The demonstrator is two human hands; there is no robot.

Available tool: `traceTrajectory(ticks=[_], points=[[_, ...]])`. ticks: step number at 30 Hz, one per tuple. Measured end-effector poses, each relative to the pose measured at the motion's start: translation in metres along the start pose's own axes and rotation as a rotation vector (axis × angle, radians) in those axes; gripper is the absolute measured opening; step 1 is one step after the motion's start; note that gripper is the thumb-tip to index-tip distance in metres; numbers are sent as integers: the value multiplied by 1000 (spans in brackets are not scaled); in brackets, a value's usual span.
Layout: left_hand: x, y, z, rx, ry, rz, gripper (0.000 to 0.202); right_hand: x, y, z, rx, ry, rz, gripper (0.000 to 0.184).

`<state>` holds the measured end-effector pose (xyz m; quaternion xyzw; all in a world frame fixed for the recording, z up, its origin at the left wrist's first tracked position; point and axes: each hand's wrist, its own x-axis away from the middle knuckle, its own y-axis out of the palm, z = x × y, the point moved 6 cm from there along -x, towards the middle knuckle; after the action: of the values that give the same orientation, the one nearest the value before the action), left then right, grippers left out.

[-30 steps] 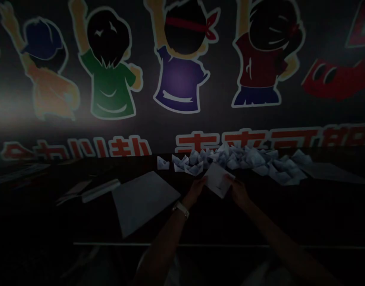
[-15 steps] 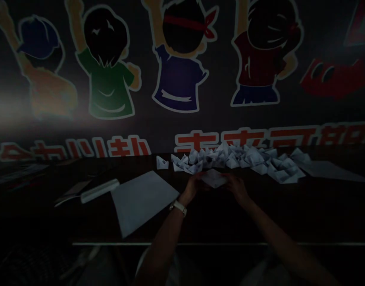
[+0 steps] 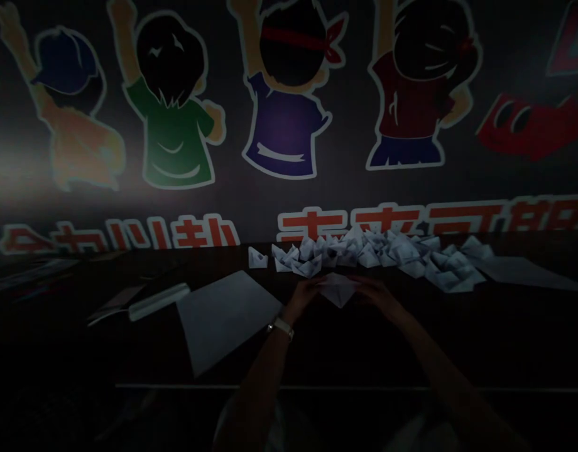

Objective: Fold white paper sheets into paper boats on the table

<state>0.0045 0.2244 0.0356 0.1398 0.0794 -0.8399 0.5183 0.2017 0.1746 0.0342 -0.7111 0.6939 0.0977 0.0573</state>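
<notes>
Pinching a folded white paper piece (image 3: 338, 290) from both sides, looks like: the left hand (image 3: 304, 295) and right hand (image 3: 374, 294) each grip one edge, over the dark surface (image 3: 213, 267). Fingers are mostly lost in the gloom, so I can't tell how tight that grip is. Paper boats (image 3: 378, 252) sit heaped just beyond, with a blank sheet (image 3: 225, 320) off left.

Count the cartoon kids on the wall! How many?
4, painted in a row on the wall, left to right: the blue-capped kid, the green-shirted kid, the purple-shirted kid, the red-shirted kid.
</notes>
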Motion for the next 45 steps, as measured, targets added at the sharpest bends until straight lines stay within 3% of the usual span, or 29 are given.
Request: traceTrajectory(ticks=[7, 17, 21, 26, 29, 35, 40, 45], points=[[4, 6, 8, -53, 12, -147, 39, -4, -11, -2, 283, -108, 45, 38], [1, -1, 2, -223, -46, -99, 46, -5, -22, -14, 527, -253, 103, 34], [-1, 2, -9, -96, -57, 3, 46, -5, -27, -11, 456, -224, 202, 39], [-2, 3, -16, 86, -77, 95, 48, 1, -26, -8, 191, -115, 228, 43], [-3, 3, -17, 120, -104, 105, 45, 2, -26, -4, 91, -27, 262, 42], [-5, 4, -18, 236, -42, 99, 37, -2, -30, 3, 70, -1, 329, 41], [-6, 0, -19, 302, -43, 141, 33, -2, -27, 4, -55, -5, 235, 36], [-6, 0, -19, 357, -81, 97, 29, -1, -24, 5, -54, 26, 122, 28]])
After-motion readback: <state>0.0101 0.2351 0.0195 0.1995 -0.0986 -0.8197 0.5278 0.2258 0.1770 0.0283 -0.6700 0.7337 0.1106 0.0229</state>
